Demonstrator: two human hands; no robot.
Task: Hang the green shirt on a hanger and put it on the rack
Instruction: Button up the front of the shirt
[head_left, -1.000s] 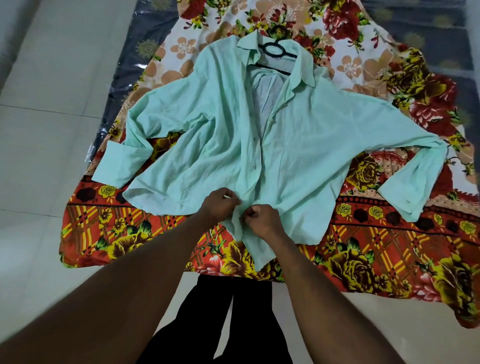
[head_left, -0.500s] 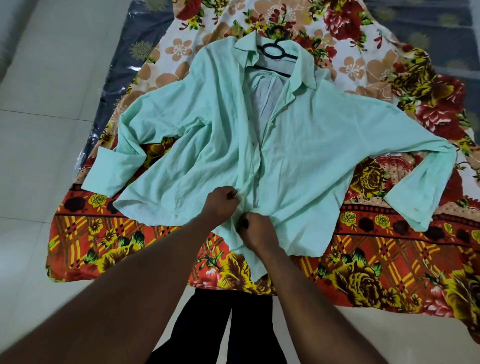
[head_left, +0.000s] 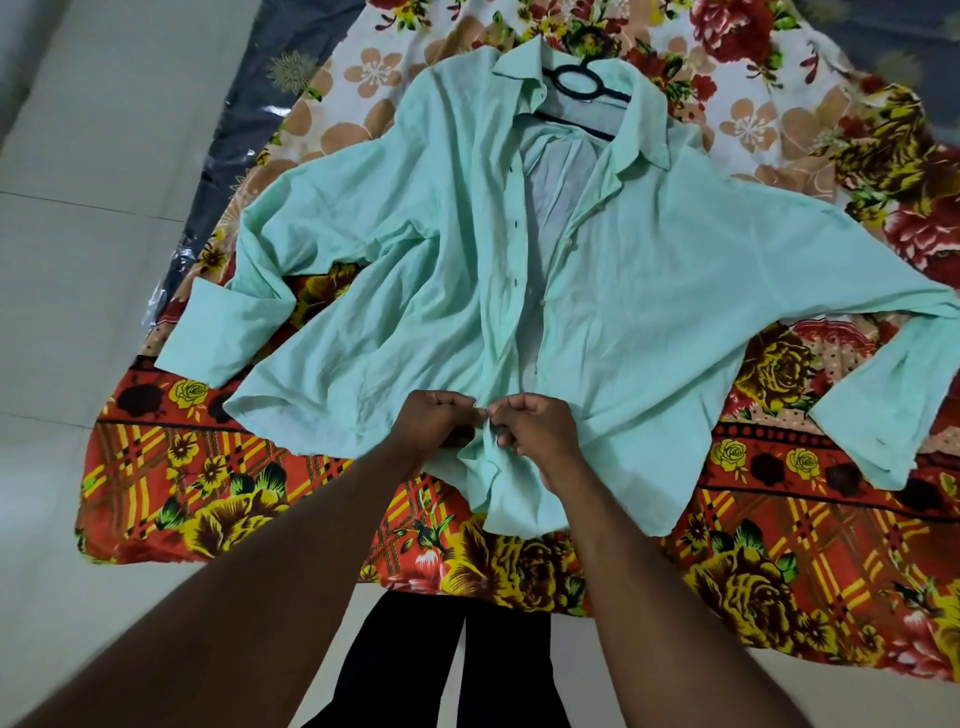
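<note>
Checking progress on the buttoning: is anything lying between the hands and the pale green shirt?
Nothing visible: the left hand and right hand already pinch the pale green shirt at its lower front edges.

Green shirt sprawls across most of the floral sheet, sleeves out both sides, so the middle is covered. Both hands bunch at the lower placket, blocking near-side access to the hem there. Open room: bare tiled floor left, sheet border near side; hanger at the collar is reachable from the far end.
</note>
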